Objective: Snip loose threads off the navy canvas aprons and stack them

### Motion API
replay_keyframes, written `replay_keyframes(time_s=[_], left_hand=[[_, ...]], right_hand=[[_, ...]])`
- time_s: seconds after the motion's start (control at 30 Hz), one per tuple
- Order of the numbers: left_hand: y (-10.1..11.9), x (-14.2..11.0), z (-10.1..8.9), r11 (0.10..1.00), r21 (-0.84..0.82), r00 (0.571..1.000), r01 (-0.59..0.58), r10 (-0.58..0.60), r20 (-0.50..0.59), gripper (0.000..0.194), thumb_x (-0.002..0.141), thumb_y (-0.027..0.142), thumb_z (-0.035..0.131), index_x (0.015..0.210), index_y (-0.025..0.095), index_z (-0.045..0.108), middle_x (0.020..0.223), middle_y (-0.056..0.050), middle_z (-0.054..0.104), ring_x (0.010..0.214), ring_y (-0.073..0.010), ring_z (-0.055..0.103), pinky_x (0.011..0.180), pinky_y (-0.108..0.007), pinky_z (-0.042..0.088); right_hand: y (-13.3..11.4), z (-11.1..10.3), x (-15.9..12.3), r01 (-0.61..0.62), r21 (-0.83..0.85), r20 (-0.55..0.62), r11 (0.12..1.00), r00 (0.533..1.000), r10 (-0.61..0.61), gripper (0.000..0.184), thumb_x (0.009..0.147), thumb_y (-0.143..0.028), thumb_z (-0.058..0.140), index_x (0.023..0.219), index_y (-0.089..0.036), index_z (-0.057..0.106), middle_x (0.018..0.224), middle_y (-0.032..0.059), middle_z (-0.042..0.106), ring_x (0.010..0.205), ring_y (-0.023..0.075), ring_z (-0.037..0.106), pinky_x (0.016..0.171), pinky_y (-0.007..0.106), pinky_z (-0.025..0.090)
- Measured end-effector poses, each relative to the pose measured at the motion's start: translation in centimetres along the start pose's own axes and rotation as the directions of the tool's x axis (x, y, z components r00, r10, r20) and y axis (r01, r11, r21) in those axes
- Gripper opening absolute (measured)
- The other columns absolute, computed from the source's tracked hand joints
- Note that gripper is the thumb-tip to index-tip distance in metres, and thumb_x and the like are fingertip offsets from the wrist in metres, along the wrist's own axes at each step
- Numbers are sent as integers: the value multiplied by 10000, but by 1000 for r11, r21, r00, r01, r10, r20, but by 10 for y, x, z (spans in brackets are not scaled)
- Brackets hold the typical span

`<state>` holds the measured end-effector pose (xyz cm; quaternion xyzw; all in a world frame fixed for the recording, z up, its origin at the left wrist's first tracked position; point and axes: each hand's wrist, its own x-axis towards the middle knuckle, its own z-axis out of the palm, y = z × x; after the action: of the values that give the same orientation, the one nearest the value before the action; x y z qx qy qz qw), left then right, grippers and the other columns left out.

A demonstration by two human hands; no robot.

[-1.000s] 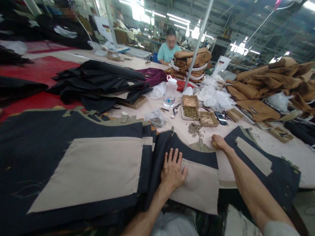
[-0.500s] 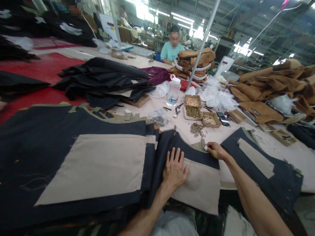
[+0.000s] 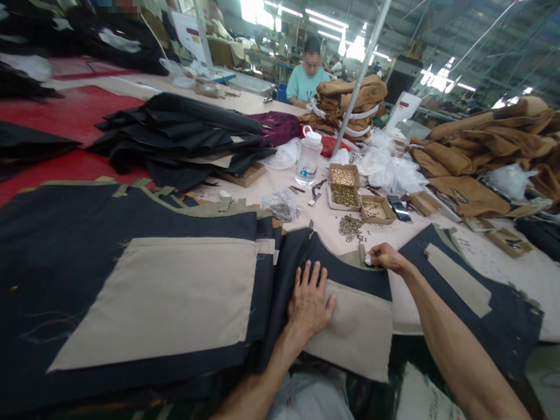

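My left hand (image 3: 310, 303) lies flat, fingers spread, on a dark navy fabric panel (image 3: 343, 262) and its beige patch (image 3: 361, 329). At the panel's far edge, my right hand (image 3: 388, 258) pinches a small white chalk-like piece (image 3: 368, 259). That piece is close to a short olive tab (image 3: 361, 254) on the olive facing along the curved edge. Left of my hands, a stack of similar navy panels (image 3: 210, 226) carries a large beige patch (image 3: 161, 297). Another navy panel (image 3: 417, 251) with a beige strip (image 3: 457, 280) is on the right.
Beyond the panel are boxes of small metal fittings (image 3: 344, 195), a loose heap of rings (image 3: 350, 226), a phone (image 3: 399, 208) and a water bottle (image 3: 308, 160). Brown garments (image 3: 481, 151) are piled at right, dark cloth (image 3: 175, 134) at left. A person (image 3: 306, 81) sits across the table.
The view has shifted slightly. My right hand with the white piece remains at the panel's far edge by the tab, its wrist turned a little. My left hand stays flat in place.
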<state>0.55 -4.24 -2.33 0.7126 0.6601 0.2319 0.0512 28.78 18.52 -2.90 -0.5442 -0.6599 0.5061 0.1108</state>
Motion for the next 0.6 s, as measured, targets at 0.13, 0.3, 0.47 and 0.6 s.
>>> replay_keyframes(time_s=[0.13,0.3,0.47,0.6], left_hand=[[-1,2,0,1000,0,1000,-5,5,-5,704,955,545,558,1558,186,499,1690,-101,358,1598,-361,209,1321,-565,132],[-4,4,3,1000,8,1000,-18,18,0,687,972,517,533,1569,181,481,1699,-97,339,1604,-353,200,1315,-566,161],[-3,7,4,1000,26,1000,-15,15,3,693,959,497,555,1574,187,476,1700,-92,337,1600,-363,206,1309,-573,174],[-2,6,3,1000,22,1000,-12,12,12,691,970,521,535,1568,178,484,1695,-106,345,1599,-367,208,1311,-574,163]], right_hand=[[-8,-2,9,-53,-88,16,995,998,55,383,529,-390,896,636,-172,600,516,-32,574,486,115,530,452,211,364],[-17,-4,28,-149,-259,50,954,985,167,523,459,-400,968,556,-198,495,470,-29,563,448,128,572,400,195,326],[-17,-7,46,-192,-370,54,909,972,227,488,456,-322,976,553,-201,513,485,11,618,445,171,622,389,210,348],[-21,-4,48,-209,-366,41,907,970,239,492,411,-259,979,550,-204,511,447,5,597,428,174,611,396,210,360]])
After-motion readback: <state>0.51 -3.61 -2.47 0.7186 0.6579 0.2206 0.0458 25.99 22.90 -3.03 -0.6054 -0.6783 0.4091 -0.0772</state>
